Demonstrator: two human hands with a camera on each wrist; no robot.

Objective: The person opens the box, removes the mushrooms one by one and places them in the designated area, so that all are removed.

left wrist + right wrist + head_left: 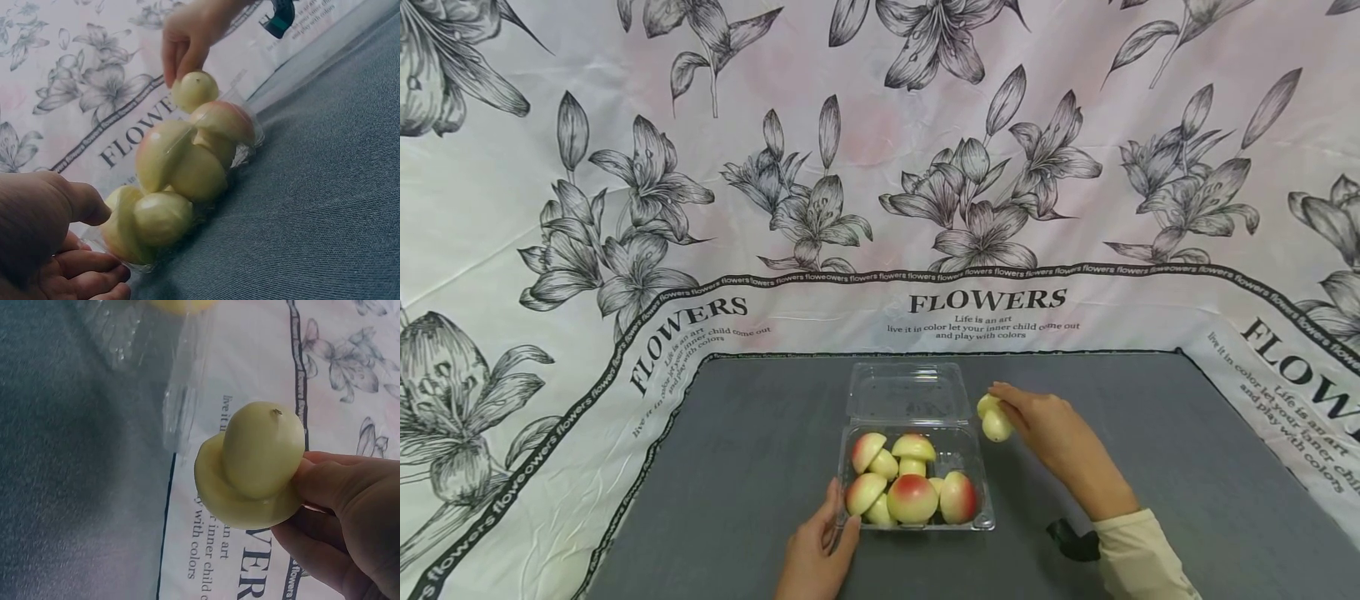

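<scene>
Nearest to the head camera, at its lower edge, you have your right sleeve (1142,550), pale in colour, and your left hand (820,542). This hand touches the left front corner of the box (953,458), which is clear and stands on the grey table (737,450); the thumb is spread away from the fingers, the thumb at the front and the fingers along the left side. As the left wrist view shows, these fingers are bent only loosely. Your right hand (1052,429) is to the right of the box, and it pinches one mushroom (996,422) between thumb and fingers — you hold it by the cap, with the round stem pointing down in the head view. In that view, this mushroom is just beside the right back part of the box, near the hinge of the lid (910,392). The lid, also clear, is folded back behind the box. Inside the box are five more mushrooms (912,500), yellow-green with red on the caps: two at the back, three at the front. The back middle one is upright, while the front middle one turns its red cap towards you. Behind the table hangs white cloth (820,312) with printed flowers.
</scene>
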